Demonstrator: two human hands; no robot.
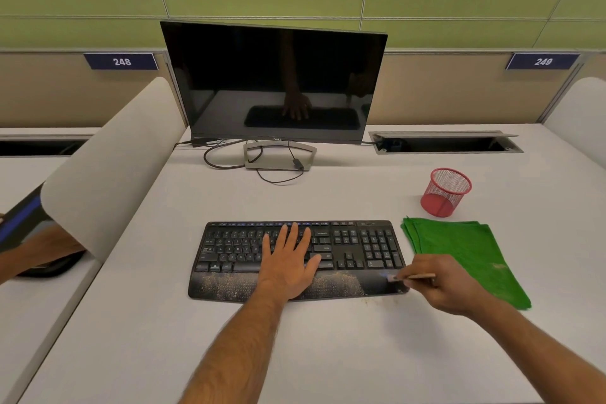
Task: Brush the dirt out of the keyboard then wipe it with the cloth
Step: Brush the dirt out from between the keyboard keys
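Closest in, two bare forearms reach out over the pale desk (328,354). The left hand (288,264) lies flat with fingers straight and spread, palm on the wrist rest and fingertips across the middle keys of the black keyboard (360,249), pressing it down. The right hand (439,285) is curled around a thin brush (414,277), pinching its pale handle; the bristle end sits on the right end of the wrist rest, just below the number pad. Yellowish dirt (226,284) speckles the wrist rest on both sides of the left palm, and a few specks lie on the desk just in front of the keyboard's right corner.

Just right of the keyboard, partly under the right wrist, a folded green cloth (465,252) lies flat on the desk, a faint light smudge near its near edge.

Beyond the cloth stands a red mesh cup (446,192), upright, nothing showing inside it but its own red base.

Farther back, a dark monitor (272,82) on a grey stand, screen off and mirroring the hand and keyboard, cables looped around its foot. To its right, a cable hatch (446,142) in the desk stands with its lid raised; its inside is too dark to read. Number plates 248 and 249 sit on the back partition.
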